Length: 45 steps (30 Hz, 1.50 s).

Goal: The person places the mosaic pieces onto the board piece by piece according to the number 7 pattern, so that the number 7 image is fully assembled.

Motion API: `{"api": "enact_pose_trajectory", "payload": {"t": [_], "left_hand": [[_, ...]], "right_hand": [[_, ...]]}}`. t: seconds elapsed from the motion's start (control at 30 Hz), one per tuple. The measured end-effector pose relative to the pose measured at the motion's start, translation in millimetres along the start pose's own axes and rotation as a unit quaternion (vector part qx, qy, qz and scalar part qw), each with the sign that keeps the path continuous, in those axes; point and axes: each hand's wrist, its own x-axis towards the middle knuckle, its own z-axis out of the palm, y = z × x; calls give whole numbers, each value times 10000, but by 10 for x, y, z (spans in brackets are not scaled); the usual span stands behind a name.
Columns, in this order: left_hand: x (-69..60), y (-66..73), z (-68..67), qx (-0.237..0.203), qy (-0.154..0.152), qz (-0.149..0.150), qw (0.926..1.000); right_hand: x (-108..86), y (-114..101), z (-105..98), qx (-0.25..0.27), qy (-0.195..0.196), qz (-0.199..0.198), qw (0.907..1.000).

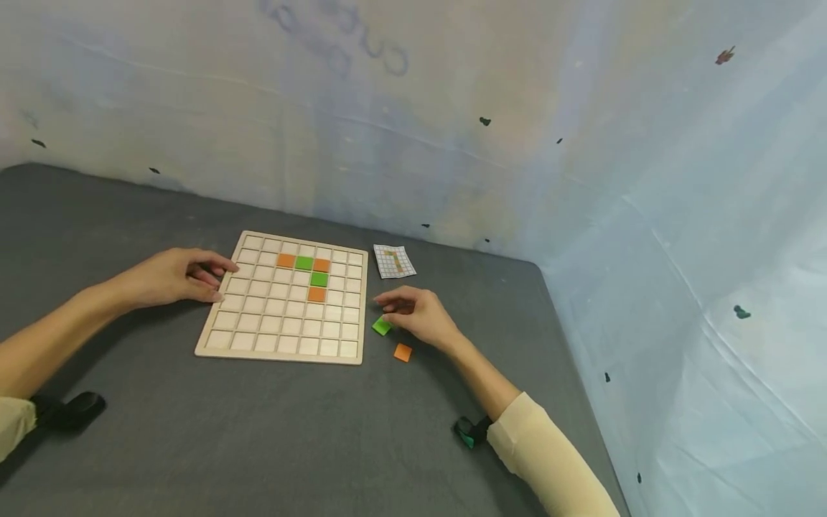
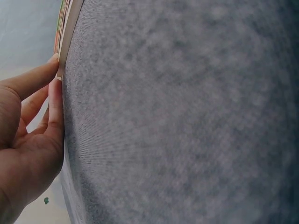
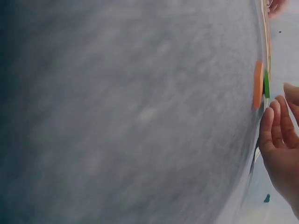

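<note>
A pale wooden grid board [image 1: 258,307] lies on the grey tabletop in the head view. Orange and green square tiles fill several of its cells in a bent line. At the board's left edge rests my left hand [image 1: 169,276], thumb and fingertips touching the rim; the left wrist view shows this hand [image 2: 35,126] against the edge. To the right of the board, my right hand [image 1: 420,316] hovers with thumb and fingers apart. Its thumb is over a loose green tile [image 1: 381,327], partly covered. Nearer me lies a loose orange tile [image 1: 403,352], also visible in the right wrist view.
Beyond the right hand, a small pattern card [image 1: 395,262] with a printed grid lies beside the board's upper right corner. Pale printed sheeting [image 1: 388,143] rises behind the table and along its right side. A dark strap [image 1: 71,413] is at the left wrist.
</note>
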Motion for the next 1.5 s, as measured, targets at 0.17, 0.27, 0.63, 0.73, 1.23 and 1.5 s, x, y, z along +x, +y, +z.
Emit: {"api": "enact_pose_trajectory", "payload": {"t": [0.17, 0.27, 0.63, 0.73, 1.23, 1.5], "left_hand": [[-14, -15, 9, 3, 6, -19, 10000], [-16, -9, 4, 1, 14, -46, 10000], [6, -10, 11, 44, 6, -114, 9999], [14, -11, 12, 37, 29, -91, 9999], [6, -23, -1, 21, 16, -29, 10000], [-5, 10, 7, 6, 2, -1, 10000]], "right_hand": [[-22, 63, -45, -3, -289, -120, 9995], [-18, 94, -68, -88, -503, -277, 9983], [-8, 164, -93, -358, -906, -478, 9941], [-2, 179, -93, -367, -876, -473, 9944], [33, 173, -32, -701, -650, -504, 9941], [23, 124, -24, -833, -484, -271, 9950]]}}
